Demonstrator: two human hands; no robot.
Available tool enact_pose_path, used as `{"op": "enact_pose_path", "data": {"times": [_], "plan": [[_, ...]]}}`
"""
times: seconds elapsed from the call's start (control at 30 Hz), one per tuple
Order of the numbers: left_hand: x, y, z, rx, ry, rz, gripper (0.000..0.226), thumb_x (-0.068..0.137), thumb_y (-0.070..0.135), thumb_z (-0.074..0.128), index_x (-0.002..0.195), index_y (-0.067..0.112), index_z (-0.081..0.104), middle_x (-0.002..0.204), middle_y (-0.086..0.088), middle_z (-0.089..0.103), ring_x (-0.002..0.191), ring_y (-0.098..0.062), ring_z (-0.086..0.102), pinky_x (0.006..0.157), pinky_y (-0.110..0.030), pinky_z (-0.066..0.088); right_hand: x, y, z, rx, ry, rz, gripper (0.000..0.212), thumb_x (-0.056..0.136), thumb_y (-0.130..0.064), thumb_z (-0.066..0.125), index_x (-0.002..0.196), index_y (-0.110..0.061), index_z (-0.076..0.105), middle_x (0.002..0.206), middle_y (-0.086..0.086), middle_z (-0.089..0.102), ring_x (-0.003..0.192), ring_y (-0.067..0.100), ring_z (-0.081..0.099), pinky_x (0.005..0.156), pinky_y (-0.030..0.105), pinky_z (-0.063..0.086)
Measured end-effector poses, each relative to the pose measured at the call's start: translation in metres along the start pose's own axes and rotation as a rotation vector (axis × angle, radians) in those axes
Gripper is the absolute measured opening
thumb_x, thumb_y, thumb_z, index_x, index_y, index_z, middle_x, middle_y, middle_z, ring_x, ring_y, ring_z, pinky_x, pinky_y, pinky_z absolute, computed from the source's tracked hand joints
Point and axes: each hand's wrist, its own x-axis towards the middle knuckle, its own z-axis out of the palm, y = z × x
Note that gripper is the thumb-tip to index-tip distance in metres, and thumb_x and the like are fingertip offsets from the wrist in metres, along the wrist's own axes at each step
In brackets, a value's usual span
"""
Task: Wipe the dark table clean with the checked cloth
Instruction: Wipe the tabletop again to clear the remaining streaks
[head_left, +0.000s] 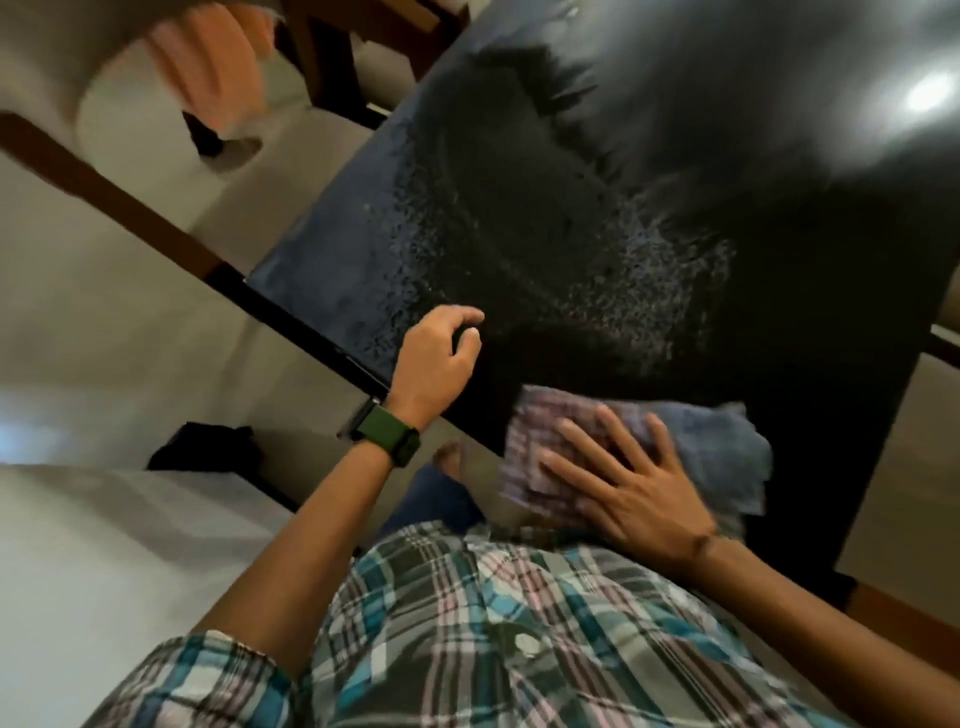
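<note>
Clearly the right hand (634, 483) presses flat, fingers spread, on the checked cloth (550, 441) at lower centre; the left hand (441, 358) rests loosely curled, empty. Overhanging the dark table (571, 218) edge, the cloth could slip off.

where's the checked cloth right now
In the head view, the checked cloth lies flat under the right hand, near the dark table edge closest to the person.
</note>
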Motion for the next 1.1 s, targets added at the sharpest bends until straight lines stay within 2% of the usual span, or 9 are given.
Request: {"op": "enact_pose_path", "data": {"times": [0.17, 0.4, 0.5, 0.57, 0.63, 0.7, 0.9, 1.0, 1.1], "plan": [[0.001, -0.021, -0.010, -0.025, -0.022, -0.032, 0.023, 0.089, 0.008, 0.048, 0.108, 0.006, 0.060, 0.116, -0.011, 0.060, 0.108, -0.022, 0.054, 0.089, -0.020, 0.035, -0.022, 0.013, -0.010, -0.008, -0.093, 0.062, 0.049, 0.099, -0.049, 0.009, 0.147, -0.043, 0.016, 0.156, -0.006, 0.012, 0.143, 0.032, 0.011, 0.104, 0.067, 0.016], [0.024, -0.048, -0.046, -0.022, 0.024, -0.009, 0.022, 0.087, 0.008, 0.047, 0.105, 0.004, 0.060, 0.111, -0.014, 0.061, 0.103, -0.023, 0.055, 0.087, -0.024, 0.038, 0.182, -0.053, -0.021, 0.080, -0.135, 0.028, 0.055, 0.093, -0.053, 0.017, 0.146, -0.039, 0.020, 0.156, -0.003, 0.022, 0.143, 0.037, 0.013, 0.105, 0.068, 0.002], [0.041, -0.060, -0.058, 0.016, 0.012, -0.038, 0.024, 0.089, 0.008, 0.047, 0.109, 0.003, 0.058, 0.114, -0.016, 0.060, 0.104, -0.025, 0.053, 0.088, -0.023, 0.036, 0.266, -0.085, -0.036, 0.129, -0.164, 0.068, 0.076, 0.080, -0.054, -0.006, 0.151, -0.028, 0.006, 0.160, 0.001, 0.007, 0.145, 0.029, -0.009, 0.107, 0.062, -0.015], [0.053, -0.066, -0.066, 0.035, -0.007, -0.013, 0.023, 0.089, 0.008, 0.046, 0.108, 0.002, 0.058, 0.113, -0.016, 0.060, 0.104, -0.025, 0.053, 0.088, -0.021, 0.034, 0.288, -0.089, -0.045, 0.184, -0.182, 0.092, 0.079, 0.080, -0.052, -0.006, 0.151, -0.023, 0.013, 0.158, 0.004, 0.015, 0.146, 0.029, 0.000, 0.110, 0.061, -0.014], [0.064, -0.071, -0.076, 0.012, -0.024, 0.020, 0.022, 0.088, 0.008, 0.047, 0.105, 0.003, 0.059, 0.110, -0.015, 0.061, 0.101, -0.024, 0.055, 0.084, -0.019, 0.036, 0.273, -0.083, -0.043, 0.155, -0.159, 0.012, 0.064, 0.089, -0.049, 0.010, 0.147, -0.028, 0.027, 0.153, 0.002, 0.030, 0.144, 0.032, 0.014, 0.112, 0.063, -0.002], [0.071, -0.077, -0.083, -0.003, -0.023, 0.050, 0.024, 0.087, 0.011, 0.046, 0.104, 0.004, 0.060, 0.109, -0.014, 0.062, 0.101, -0.022, 0.056, 0.084, -0.018, 0.036, 0.224, -0.069, -0.031, 0.086, -0.153, -0.030, 0.053, 0.094, -0.049, 0.023, 0.146, -0.039, 0.026, 0.155, -0.003, 0.025, 0.144, 0.032, 0.015, 0.110, 0.064, 0.009], [0.079, -0.102, -0.095, -0.039, -0.023, 0.035, 0.020, 0.087, 0.005, 0.049, 0.103, 0.004, 0.061, 0.109, -0.012, 0.062, 0.103, -0.022, 0.056, 0.084, -0.013, 0.034, 0.068, -0.019, -0.023, -0.065, -0.159, 0.076, 0.049, 0.099, -0.049, 0.011, 0.147, -0.043, 0.017, 0.159, -0.008, 0.006, 0.146, 0.028, 0.003, 0.109, 0.059, 0.007], [0.079, -0.113, -0.102, -0.062, 0.004, 0.008, 0.021, 0.086, 0.006, 0.048, 0.102, 0.003, 0.061, 0.107, -0.013, 0.063, 0.102, -0.023, 0.057, 0.084, -0.013, 0.035, 0.096, -0.020, -0.027, -0.023, -0.175, 0.069, 0.049, 0.099, -0.049, 0.010, 0.147, -0.044, 0.015, 0.159, -0.008, 0.005, 0.145, 0.030, 0.004, 0.107, 0.063, 0.011], [0.078, -0.120, -0.108, -0.075, 0.019, -0.029, 0.023, 0.085, 0.009, 0.046, 0.102, 0.002, 0.061, 0.108, -0.014, 0.063, 0.103, -0.024, 0.056, 0.084, -0.013, 0.035, 0.177, -0.043, -0.027, 0.027, -0.158, 0.025, 0.048, 0.098, -0.050, 0.012, 0.146, -0.046, 0.018, 0.157, -0.005, 0.020, 0.143, 0.035, 0.014, 0.103, 0.066, 0.017]]}}
